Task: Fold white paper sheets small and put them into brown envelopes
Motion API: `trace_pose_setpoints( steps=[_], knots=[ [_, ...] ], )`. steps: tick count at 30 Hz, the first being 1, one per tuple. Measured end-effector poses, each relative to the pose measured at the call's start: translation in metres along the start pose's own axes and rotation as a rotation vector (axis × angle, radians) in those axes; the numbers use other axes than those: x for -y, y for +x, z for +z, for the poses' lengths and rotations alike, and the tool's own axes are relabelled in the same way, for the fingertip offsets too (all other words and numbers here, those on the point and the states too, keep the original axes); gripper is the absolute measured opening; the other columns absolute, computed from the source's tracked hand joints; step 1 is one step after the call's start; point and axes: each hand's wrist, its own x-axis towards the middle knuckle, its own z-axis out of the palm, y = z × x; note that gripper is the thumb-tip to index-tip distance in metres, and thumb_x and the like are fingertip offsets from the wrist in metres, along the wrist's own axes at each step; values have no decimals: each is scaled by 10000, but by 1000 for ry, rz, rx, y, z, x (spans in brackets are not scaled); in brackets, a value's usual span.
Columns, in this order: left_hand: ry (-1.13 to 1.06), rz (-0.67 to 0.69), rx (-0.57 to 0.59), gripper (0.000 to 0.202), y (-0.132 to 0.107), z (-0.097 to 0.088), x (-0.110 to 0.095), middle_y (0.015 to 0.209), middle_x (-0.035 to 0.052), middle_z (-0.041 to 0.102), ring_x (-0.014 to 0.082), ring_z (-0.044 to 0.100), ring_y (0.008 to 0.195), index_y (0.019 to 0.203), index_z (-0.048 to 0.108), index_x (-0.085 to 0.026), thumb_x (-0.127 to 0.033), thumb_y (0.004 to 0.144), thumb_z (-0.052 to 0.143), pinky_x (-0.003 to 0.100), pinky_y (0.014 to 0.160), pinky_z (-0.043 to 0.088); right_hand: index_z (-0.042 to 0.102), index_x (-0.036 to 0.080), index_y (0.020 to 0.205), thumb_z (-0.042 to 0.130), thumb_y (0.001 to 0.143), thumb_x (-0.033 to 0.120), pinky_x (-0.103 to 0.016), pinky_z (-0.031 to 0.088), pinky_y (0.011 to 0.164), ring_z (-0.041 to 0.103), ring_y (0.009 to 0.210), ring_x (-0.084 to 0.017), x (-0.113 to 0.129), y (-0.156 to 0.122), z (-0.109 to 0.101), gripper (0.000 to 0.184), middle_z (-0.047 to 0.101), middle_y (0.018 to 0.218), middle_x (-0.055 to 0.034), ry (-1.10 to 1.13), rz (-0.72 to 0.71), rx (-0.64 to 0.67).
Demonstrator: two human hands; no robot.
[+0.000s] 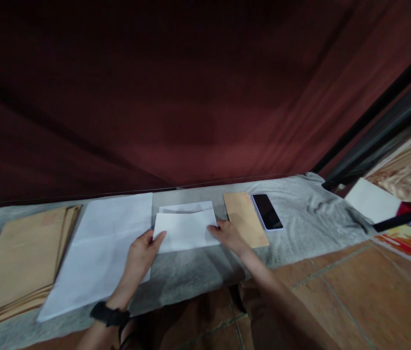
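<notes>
Both hands on the white envelope [185,228], which lies flat on the grey cloth [190,277], centre of the surface, with what looks like its flap open at the far edge. Left hand [140,255] pinches the near-left corner, thumb on top. Right hand [228,233] has its fingertips at the right short edge; I can't tell if they curl under it or only press down. My read on handling: very light, thin and floppy, creases easily, not fragile otherwise. The cloth should give some friction, so it's likely to buckle rather than slide if pushed from one end. Best holds are the two short edges or corners, with a pinch, not a flat palm, and kept taut between both hands. Just left of it are white paper sheets [106,238], then a stack of brown envelopes [23,257]. A single brown envelope [243,214] lies just right, partly under the right hand, and a phone [267,211] sits beside that.
</notes>
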Motion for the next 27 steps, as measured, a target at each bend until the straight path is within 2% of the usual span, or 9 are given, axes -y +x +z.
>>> trace_pose_setpoints(
  steps=[3, 8, 12, 19, 23, 27],
  knots=[
    [116, -8, -55, 374, 4, 2, -7, 520, -52, 413, 138, 397, 534, 633, 452, -246, -547, 847, 507, 264, 555, 301, 752, 154, 955, 525, 994, 413, -272, 455, 701, 719, 887, -243, 5, 6, 2, 347, 777, 956, -126, -97, 71, -32],
    [165, -52, -3, 363, 12, 0, -12, 525, -40, 435, 152, 432, 533, 636, 438, -253, -534, 858, 498, 270, 558, 307, 748, 176, 1001, 495, 1007, 431, -274, 480, 749, 726, 952, -253, 11, 13, 4, 359, 779, 1007, -129, -193, 102, -57],
    [119, -65, 11, 403, 14, -3, -12, 503, -41, 432, 144, 429, 526, 603, 457, -245, -568, 841, 500, 264, 543, 316, 746, 174, 1011, 483, 1013, 450, -275, 490, 766, 728, 973, -250, 12, 16, 4, 381, 778, 1011, -129, -201, 112, -62],
    [-154, -116, 97, 457, 16, -3, 0, 510, -42, 441, 135, 437, 531, 602, 507, -221, -655, 740, 542, 251, 498, 322, 744, 170, 1034, 486, 1012, 477, -284, 506, 791, 731, 1006, -259, 14, 19, 5, 401, 776, 1048, -137, -218, 141, -67],
    [-122, -108, 65, 403, 19, 1, 2, 509, -44, 436, 134, 430, 533, 595, 507, -225, -606, 721, 548, 252, 503, 320, 729, 162, 1091, 490, 1021, 470, -296, 513, 824, 726, 1040, -276, 15, 21, 8, 396, 767, 1074, -154, -251, 141, -111],
    [-25, -126, 40, 344, 23, 2, -3, 508, -36, 466, 146, 462, 541, 595, 508, -234, -544, 744, 523, 258, 518, 327, 715, 159, 1139, 497, 1025, 455, -306, 522, 826, 732, 1025, -284, 17, 23, 10, 385, 766, 1073, -164, -261, 148, -145]
  ],
)
